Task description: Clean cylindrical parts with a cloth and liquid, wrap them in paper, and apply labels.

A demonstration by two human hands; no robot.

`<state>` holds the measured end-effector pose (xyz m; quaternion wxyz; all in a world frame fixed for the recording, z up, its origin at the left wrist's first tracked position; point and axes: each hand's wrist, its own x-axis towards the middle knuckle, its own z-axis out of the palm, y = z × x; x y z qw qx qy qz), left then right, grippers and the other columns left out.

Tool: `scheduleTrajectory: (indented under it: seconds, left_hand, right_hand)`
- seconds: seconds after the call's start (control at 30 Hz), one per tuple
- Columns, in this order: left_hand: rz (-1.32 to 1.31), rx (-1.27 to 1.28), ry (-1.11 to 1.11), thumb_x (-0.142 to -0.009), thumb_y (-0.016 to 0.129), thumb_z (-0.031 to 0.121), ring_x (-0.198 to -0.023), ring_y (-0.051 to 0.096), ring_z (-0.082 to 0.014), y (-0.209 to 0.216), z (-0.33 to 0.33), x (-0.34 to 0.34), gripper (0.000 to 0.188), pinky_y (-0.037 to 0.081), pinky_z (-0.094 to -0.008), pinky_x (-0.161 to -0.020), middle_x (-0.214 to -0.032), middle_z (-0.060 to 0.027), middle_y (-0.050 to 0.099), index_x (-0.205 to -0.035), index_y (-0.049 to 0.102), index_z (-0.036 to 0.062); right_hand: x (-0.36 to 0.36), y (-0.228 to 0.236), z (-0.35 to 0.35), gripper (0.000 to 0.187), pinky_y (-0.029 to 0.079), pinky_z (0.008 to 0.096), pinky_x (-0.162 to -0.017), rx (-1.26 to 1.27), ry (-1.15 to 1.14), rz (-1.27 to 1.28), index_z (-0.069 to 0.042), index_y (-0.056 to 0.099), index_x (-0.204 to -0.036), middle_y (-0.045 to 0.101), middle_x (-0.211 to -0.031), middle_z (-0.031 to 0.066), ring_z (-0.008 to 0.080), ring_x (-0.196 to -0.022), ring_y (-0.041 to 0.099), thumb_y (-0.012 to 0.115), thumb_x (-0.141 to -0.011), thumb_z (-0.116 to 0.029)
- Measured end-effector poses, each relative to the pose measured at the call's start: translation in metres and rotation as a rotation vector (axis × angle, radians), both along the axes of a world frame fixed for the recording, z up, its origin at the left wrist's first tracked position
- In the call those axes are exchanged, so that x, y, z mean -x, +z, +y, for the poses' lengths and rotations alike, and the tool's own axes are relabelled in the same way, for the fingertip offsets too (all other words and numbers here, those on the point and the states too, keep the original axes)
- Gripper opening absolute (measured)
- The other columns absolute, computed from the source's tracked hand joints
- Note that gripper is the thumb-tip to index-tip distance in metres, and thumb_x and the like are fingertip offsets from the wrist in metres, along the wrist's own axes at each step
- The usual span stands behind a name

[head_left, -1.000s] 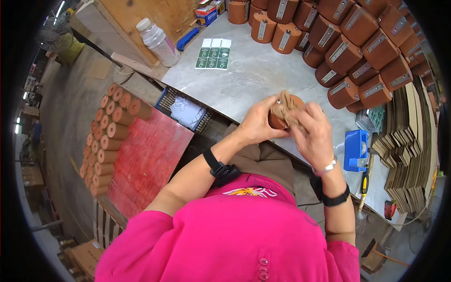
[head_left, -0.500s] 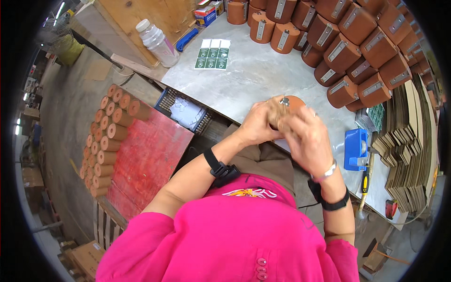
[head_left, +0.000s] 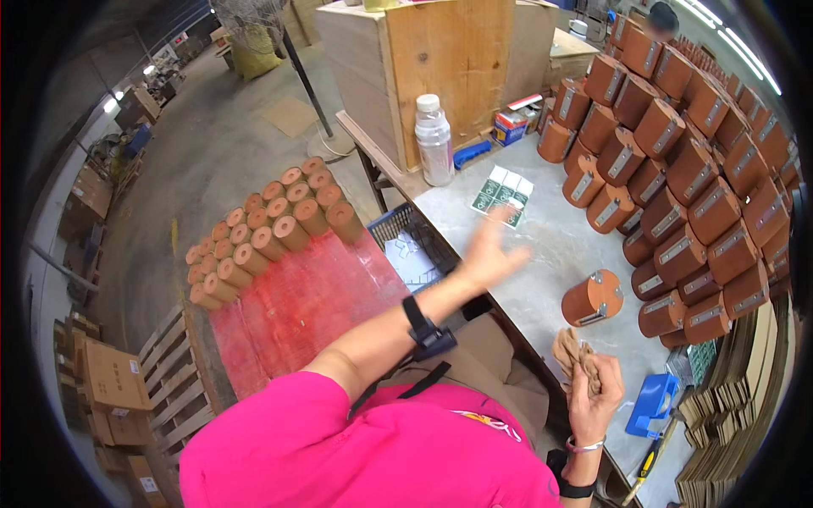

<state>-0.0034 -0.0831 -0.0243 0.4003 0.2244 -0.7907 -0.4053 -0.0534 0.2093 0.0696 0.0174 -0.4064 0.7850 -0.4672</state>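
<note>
head view: one person at a grey bench (head_left: 542,254), both hands bare.
left hand (head_left: 487,254): fingers spread and released, holding nothing; raised over the bench, blurred.
right hand (head_left: 593,394): clenched on a crumpled brown cloth (head_left: 576,356), held up near the chest.
cylinder (head_left: 593,298): brown tube lying on its side on the bench, metal plate on its wall; no hand on it.
cylinder from right hand: just beyond and above the fist, near, not touching.
cylinder from left hand: to the right and a little nearer the body, apart.
long axis: runs from lower left to upper right across the bench, round end face toward the person.
nearer hand: right.
labels (head_left: 501,193): green and white sheets, just beyond the left hand's fingertips.
bottle (head_left: 434,140): clear, capped, well beyond the left hand.
stack (head_left: 686,161): like cylinders piled to the right of both hands.
blue holder (head_left: 650,405): just right of the right fist.
change from earlier frame: both hands were closed round the cylinder over the bench; now it lies alone, the left hand has swung out toward the labels, the right has drawn back with the cloth.
</note>
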Motion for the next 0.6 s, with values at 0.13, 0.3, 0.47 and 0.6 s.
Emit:
scheduleTrajectory:
  seconds: [0.13, 0.3, 0.47, 0.6]
  left_hand:
    - [0.035, -0.134, 0.662, -0.072, 0.084, 0.026, -0.119, 0.054, -0.0317, 0.021, -0.114, -0.027, 0.071, 0.044, -0.0399, -0.101, -0.128, -0.0221, 0.055, -0.126, 0.048, -0.0015]
    - [0.101, -0.213, 0.583, -0.064, 0.089, 0.034, -0.11, 0.058, -0.0372, 0.01, -0.174, -0.008, 0.077, 0.046, -0.0439, -0.096, -0.114, -0.0223, 0.061, -0.119, 0.049, -0.0025]
    - [0.062, -0.234, 0.618, -0.065, 0.088, 0.031, -0.102, 0.064, -0.0349, 0.015, -0.168, -0.002, 0.066, 0.049, -0.0435, -0.09, -0.109, -0.0212, 0.066, -0.112, 0.054, 0.001]
    - [0.135, -0.176, 0.285, -0.066, 0.088, 0.028, -0.094, 0.067, -0.0263, 0.032, -0.127, -0.038, 0.059, 0.051, -0.0381, -0.085, -0.102, -0.0144, 0.069, -0.109, 0.057, 0.0018]
  right_hand:
    - [-0.002, -0.02, -0.001, 0.011, 0.047, 0.0335, -0.075, 0.034, -0.036, -0.143, 0.005, 0.064, -0.092, 0.061, -0.088, 0.0152, 0.0269, -0.081, 0.06, 0.064, -0.081, 0.002]
    - [-0.016, -0.023, -0.022, 0.011, 0.048, 0.0331, -0.073, 0.097, 0.026, -0.093, 0.005, 0.064, -0.092, 0.061, -0.089, 0.0149, 0.0267, -0.079, 0.061, 0.064, -0.082, 0.002]
    - [-0.02, -0.015, -0.029, 0.011, 0.046, 0.03, -0.072, 0.146, -0.021, -0.2, 0.004, 0.064, -0.095, 0.06, -0.085, 0.0098, 0.0184, -0.079, 0.058, 0.063, -0.087, -0.003]
    - [-0.015, -0.016, -0.036, 0.014, 0.047, 0.0282, -0.076, 0.247, -0.098, -0.427, 0.004, 0.063, -0.101, 0.062, -0.091, 0.0063, 0.0133, -0.084, 0.057, 0.061, -0.091, -0.006]
